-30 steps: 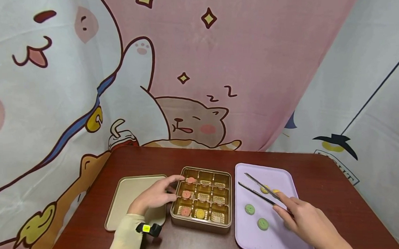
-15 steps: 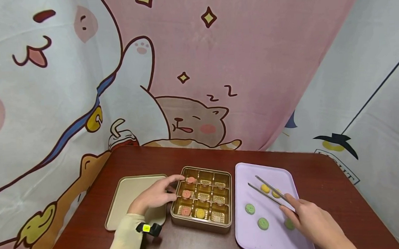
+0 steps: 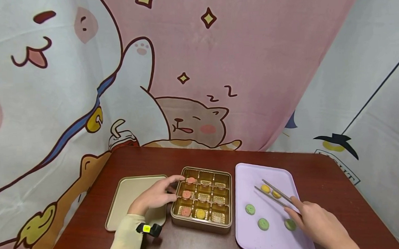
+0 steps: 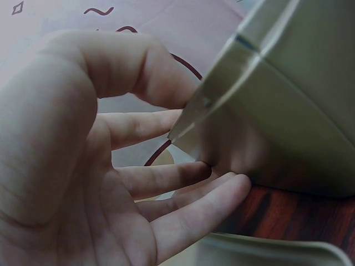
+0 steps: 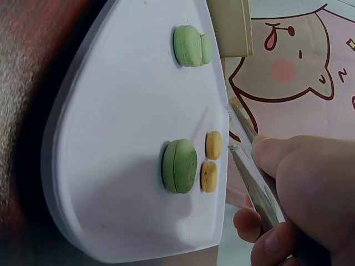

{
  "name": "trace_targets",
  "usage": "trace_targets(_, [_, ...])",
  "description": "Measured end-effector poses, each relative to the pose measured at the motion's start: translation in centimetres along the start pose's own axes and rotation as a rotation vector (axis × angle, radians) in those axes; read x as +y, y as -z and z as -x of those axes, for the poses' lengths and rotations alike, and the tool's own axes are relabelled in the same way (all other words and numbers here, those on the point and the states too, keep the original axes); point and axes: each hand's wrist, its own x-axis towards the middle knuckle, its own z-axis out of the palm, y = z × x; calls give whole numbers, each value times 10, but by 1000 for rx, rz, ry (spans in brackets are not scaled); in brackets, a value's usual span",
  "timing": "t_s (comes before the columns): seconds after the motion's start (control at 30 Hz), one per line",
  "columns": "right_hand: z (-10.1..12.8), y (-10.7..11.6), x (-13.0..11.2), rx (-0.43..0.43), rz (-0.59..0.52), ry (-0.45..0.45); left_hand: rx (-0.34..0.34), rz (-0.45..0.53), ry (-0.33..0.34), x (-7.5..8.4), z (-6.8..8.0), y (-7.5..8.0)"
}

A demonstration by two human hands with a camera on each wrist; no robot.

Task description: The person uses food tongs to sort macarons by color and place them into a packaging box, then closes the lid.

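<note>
Since a second ago, the tongs [image 3: 277,195] have been sliding rightward and nearer across the lilac tray [image 3: 253,174], their tips now opening around the two yellow cookies [image 3: 270,191] at the tray's middle. Right hand [image 3: 318,223] is gripping the tongs by their near end, thumb and fingers curled round the metal arms, as the right wrist view is showing. Three green cookies [image 3: 262,223] are lying on the tray's near half, apart from each other. Left hand [image 3: 154,196] is resting against the left wall of the gold tin [image 3: 204,224], fingers relaxed and mostly straight, touching the wall and holding nothing. Inside the tin, nine compartments are showing; pink cookies [image 3: 186,194] are sitting in the left column and one yellow piece is lying in the near middle cell. Just left of the tin, the lid [image 3: 128,192] is lying flat under the left forearm. Everything is sitting on a dark reddish wooden table [image 3: 324,178]. Behind it, a cartoon cat curtain [image 3: 196,64] in pink and white is hanging as the backdrop.
</note>
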Motion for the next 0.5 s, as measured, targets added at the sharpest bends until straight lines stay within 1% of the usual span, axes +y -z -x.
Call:
trace_targets(0.23, [-2, -1, 5, -44, -15, -54, 3, 9, -6, -1, 0, -1])
trace_targets(0.5, [-2, -4, 8, -57, 1, -50, 3, -1, -6, -1, 0, -1])
